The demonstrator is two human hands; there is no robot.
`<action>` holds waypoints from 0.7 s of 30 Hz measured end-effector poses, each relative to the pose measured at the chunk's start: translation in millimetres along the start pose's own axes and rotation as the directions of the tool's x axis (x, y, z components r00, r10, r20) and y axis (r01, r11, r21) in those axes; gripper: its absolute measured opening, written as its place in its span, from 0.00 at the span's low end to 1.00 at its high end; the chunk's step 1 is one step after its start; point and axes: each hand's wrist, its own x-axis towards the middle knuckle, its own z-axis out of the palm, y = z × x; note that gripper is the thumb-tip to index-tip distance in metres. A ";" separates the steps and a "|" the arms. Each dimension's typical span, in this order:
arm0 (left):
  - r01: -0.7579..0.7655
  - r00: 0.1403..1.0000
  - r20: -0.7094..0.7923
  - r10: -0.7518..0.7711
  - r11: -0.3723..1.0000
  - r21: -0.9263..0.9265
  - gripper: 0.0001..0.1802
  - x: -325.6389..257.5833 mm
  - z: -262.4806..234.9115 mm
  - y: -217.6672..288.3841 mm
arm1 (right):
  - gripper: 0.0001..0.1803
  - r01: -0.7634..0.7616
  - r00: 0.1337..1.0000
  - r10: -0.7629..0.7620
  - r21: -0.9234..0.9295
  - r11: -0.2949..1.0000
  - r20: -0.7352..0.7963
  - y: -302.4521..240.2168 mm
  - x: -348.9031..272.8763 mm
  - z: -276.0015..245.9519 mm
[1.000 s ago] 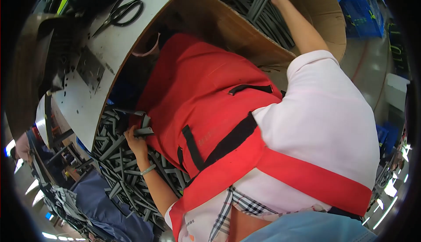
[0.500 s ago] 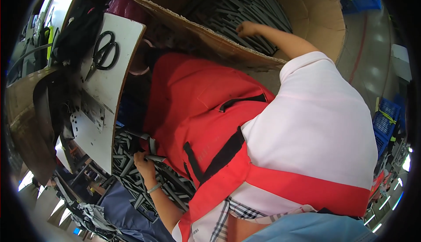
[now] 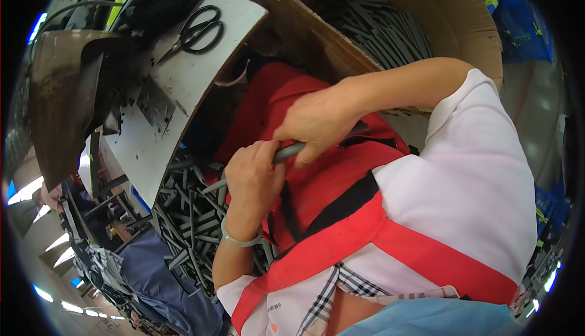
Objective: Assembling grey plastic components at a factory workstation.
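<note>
In front of my red apron [image 3: 341,196], a grey rubbery-looking strip [image 3: 289,152] runs between my two hands. My left hand [image 3: 251,168], with a pale bangle on its wrist, is closed around the strip; one end sticks out past the fingers. Farther right along the strip, my right hand [image 3: 320,120] grips it, fingers curled over and slightly smeared by motion. A heap of similar grey strips [image 3: 192,220] lies beside and below my left hand. More grey strips [image 3: 381,28] fill the bottom of a large cardboard box [image 3: 466,22] beyond my right arm.
A white tabletop [image 3: 210,49] stands to the left, bearing black-handled scissors [image 3: 198,31], a flat metal-looking plate [image 3: 155,104] and dark scraps. Dark blue cloth [image 3: 149,269] hangs at lower left. Blue crates [image 3: 527,25] stand at the far right.
My right hand has come out of the cardboard box to my lap and now grips the strip. My left hand has risen from the heap to meet it. The view has shifted.
</note>
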 end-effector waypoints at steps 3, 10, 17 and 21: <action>0.118 0.979 0.178 -0.097 0.987 -0.110 0.15 -20.2 0.7 -10.2 | 0.20 -0.002 0.997 -0.017 0.249 0.968 0.073 16.5 13.7 23.8; 0.446 0.870 0.424 -0.253 0.769 -0.457 0.19 -75.7 -47.1 -79.3 | 0.22 -0.138 0.983 0.129 -0.063 0.988 -0.129 16.1 -11.4 -37.7; 0.351 0.933 0.248 -0.260 0.807 -0.475 0.20 -51.8 -70.3 -65.7 | 0.30 0.181 0.967 -0.156 0.113 0.977 -0.199 -19.9 61.5 -33.2; 0.253 0.967 0.116 -0.225 0.843 -0.476 0.22 -48.8 -83.5 -86.6 | 0.16 0.062 0.989 -0.069 -0.058 0.996 -0.127 -42.1 85.5 -35.6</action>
